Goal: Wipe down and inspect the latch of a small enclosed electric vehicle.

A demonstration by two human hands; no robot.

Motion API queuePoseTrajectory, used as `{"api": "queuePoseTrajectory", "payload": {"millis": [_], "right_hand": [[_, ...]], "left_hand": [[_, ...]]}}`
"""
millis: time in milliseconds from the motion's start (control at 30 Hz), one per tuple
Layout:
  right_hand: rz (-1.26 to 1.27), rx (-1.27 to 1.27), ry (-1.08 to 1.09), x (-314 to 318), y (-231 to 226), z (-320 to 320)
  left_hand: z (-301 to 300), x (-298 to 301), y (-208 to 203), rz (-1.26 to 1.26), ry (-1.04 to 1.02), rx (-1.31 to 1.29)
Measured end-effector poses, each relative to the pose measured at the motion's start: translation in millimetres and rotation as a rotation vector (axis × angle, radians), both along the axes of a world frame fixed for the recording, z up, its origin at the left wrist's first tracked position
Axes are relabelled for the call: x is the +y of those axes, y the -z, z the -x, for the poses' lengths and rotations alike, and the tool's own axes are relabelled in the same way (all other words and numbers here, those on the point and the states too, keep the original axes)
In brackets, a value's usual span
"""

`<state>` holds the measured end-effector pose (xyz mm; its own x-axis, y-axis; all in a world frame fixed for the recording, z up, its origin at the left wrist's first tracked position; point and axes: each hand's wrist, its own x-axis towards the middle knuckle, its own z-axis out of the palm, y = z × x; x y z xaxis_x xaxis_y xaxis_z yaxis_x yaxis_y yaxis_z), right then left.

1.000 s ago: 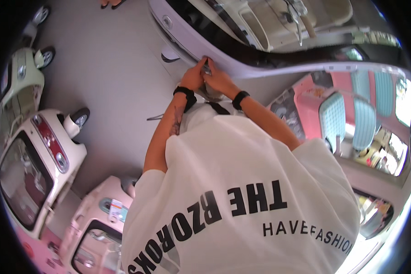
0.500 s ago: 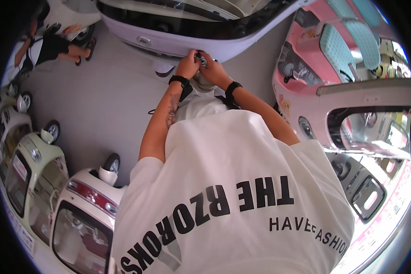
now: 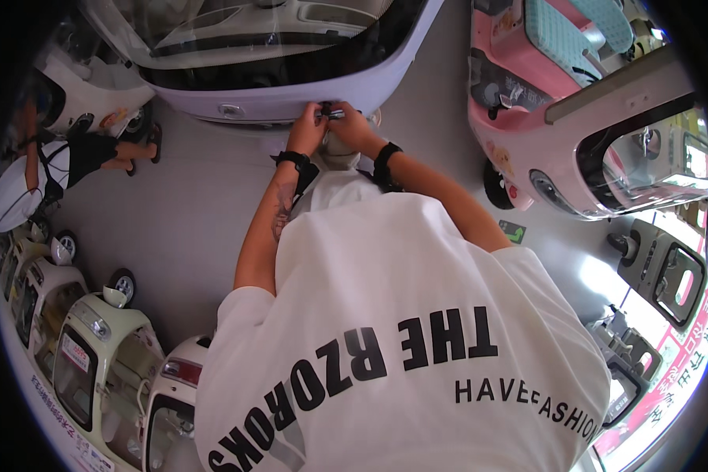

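Observation:
In front of me is the pale lilac body of a small vehicle (image 3: 189, 104), with a wide black-edged windscreen (image 3: 291, 67). Close to its lower edge, my left hand (image 3: 307, 130) and my right hand (image 3: 352, 128) meet, both with bent fingers. Between the fingertips they pinch a small black and silver piece (image 3: 327, 112), too small to name. Whether that piece touches the vehicle I cannot tell. A black band sits on each wrist. Below the hands, part of my light shoe (image 3: 341, 149) shows.
A pink vehicle with turquoise seats (image 3: 519, 102) stands at the right. Several small cream vehicles (image 3: 106, 330) line the lower left. Another person (image 3: 79, 165) in sandals is at the far left, beside a white vehicle (image 3: 94, 98). A green floor sign (image 3: 513, 231) lies to the right.
My view has shifted, so the lilac vehicle shows more of its windscreen and sits further left. Both hands stay together, now slightly more apart, with the small piece showing between them.

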<state>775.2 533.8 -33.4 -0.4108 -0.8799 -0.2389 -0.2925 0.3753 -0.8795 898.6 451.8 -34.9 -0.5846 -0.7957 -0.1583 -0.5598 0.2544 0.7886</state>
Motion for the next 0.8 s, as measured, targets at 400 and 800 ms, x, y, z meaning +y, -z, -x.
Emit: {"api": "queuePoseTrajectory", "payload": {"millis": [400,800], "right_hand": [[0.071,-0.117,-0.106,-2.6,-9.0,24.6],[0.025,0.285,-0.323,-10.2,-31.1,33.0]], "left_hand": [[-6.1,-4.6,-32.8,0.14,0.203,-0.202],[-9.7,-31.4,-34.3,0.301,0.391,-0.187]]}}
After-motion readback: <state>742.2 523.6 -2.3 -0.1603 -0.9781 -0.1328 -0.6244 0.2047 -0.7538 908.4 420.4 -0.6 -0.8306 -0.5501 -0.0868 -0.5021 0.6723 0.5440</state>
